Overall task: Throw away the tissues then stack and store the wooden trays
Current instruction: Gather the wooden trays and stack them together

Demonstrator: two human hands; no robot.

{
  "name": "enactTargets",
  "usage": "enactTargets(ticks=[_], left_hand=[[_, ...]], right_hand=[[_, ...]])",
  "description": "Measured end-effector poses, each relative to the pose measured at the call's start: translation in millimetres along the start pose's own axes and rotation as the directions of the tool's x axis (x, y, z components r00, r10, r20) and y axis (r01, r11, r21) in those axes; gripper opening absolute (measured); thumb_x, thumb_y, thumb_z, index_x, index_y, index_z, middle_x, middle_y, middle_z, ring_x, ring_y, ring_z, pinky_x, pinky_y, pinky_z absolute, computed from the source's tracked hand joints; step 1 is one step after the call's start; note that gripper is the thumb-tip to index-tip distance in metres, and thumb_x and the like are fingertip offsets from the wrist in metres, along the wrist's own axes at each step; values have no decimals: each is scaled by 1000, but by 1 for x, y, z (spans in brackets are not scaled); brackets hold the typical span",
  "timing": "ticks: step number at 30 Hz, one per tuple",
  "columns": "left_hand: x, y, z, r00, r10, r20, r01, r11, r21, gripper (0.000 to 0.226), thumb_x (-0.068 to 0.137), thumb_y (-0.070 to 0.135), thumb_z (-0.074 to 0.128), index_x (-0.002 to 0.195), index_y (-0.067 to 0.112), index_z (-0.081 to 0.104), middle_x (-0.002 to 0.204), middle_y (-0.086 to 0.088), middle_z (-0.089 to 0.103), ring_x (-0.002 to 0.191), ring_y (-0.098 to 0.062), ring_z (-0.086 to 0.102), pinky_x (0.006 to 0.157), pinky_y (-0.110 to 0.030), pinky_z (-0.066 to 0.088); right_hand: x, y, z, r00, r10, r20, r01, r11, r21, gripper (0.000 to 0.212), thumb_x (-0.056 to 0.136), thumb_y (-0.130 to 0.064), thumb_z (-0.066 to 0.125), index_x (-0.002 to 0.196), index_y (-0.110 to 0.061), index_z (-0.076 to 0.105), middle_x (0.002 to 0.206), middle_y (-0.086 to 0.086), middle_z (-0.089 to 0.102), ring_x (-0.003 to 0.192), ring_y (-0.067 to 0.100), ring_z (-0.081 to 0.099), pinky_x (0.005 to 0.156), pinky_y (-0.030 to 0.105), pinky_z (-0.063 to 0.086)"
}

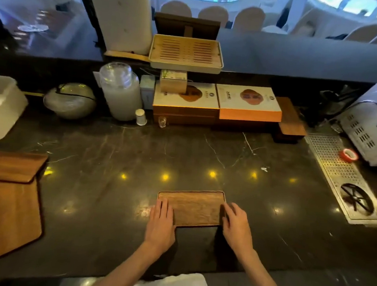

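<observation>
While both hands grip tray [193, 208] | wooden trays [12, 195] left, seemingly stacked

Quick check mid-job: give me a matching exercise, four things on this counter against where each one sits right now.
Things:
1. wooden tray
2. red tape roll
3. slatted tea tray
4. glass jar

Places:
A. on the perforated metal drain grate
B. raised on the back ledge, above the boxes
C. between both hands, left hand and right hand
D. back of counter, left of the boxes

Pairs: 1-C, 2-A, 3-B, 4-D
</observation>
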State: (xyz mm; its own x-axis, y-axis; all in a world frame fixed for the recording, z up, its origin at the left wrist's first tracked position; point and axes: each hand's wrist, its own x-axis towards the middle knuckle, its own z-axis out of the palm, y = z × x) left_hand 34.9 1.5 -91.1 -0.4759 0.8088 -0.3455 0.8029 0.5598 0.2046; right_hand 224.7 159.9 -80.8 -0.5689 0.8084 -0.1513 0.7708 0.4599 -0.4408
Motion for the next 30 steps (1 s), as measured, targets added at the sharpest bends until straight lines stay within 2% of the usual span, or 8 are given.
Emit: enactTargets(ticks=[2,5,8,11,14,17,22,30], left_hand=[[-7,5,6,998,61,1,-62,998,8,72,97,44,38,156,25,0,165,-9,-3,151,-31,-9,120,-43,-8],[-16,7,16,993,110,44,-112,993,41,70,98,50,29,153,35,-11,163,-9,-17,149,-31,-18,121,-44,-10],[-17,9,16,994,98,41,-100,994,52,70,98,50,28,152,36,-15,161,-9,-23,147,-31,-24,112,-37,-28],[-17,8,14,994,96,62,-99,994,53,67,99,52,24,152,37,-13,161,-8,-24,147,-31,-25,104,-32,-34],[-18,8,12,996,74,51,-78,993,87,61,97,55,15,153,39,-3,163,-7,-10,149,-32,-12,112,-47,-23],[-16,6,14,995,39,89,-48,994,96,61,95,61,10,150,45,-11,157,1,-26,147,-27,-21,107,-64,-26],[-12,-6,4,989,76,128,-70,996,-48,58,98,57,14,152,45,-3,162,4,-19,149,-19,-21,113,-63,-19],[-39,-97,-15,999,-22,50,28,992,-122,58,100,51,19,153,42,-6,164,0,-15,149,-24,-20,117,-53,-13]], right_hand=[[-7,3,9,989,-126,73,135,983,-128,57,95,-27,54,149,-19,39,156,7,36,144,29,31,116,40,31],[-18,3,27,966,-117,232,168,961,-219,67,99,-45,38,156,-24,11,165,3,3,152,26,-2,121,40,4],[-23,6,35,966,-106,236,170,947,-271,71,99,-46,35,156,-25,-4,165,4,-8,148,24,-17,119,38,-4],[-21,8,33,965,-105,239,170,947,-273,68,101,-47,31,155,-26,-3,165,3,-7,147,22,-18,119,39,-5],[-17,10,29,959,-90,269,164,951,-263,63,101,-49,26,156,-30,1,165,-1,-6,149,20,-14,120,44,-2],[-15,8,24,956,-69,285,143,958,-248,61,101,-50,25,156,-33,4,165,-4,-5,151,19,-11,120,48,0],[-8,-8,13,955,-17,298,104,955,-279,60,99,-46,36,155,-31,18,165,1,9,152,23,0,121,49,1],[-15,-120,39,891,-349,289,437,832,-342,64,97,-41,42,154,-38,14,164,7,-10,148,31,-23,119,49,-15]])
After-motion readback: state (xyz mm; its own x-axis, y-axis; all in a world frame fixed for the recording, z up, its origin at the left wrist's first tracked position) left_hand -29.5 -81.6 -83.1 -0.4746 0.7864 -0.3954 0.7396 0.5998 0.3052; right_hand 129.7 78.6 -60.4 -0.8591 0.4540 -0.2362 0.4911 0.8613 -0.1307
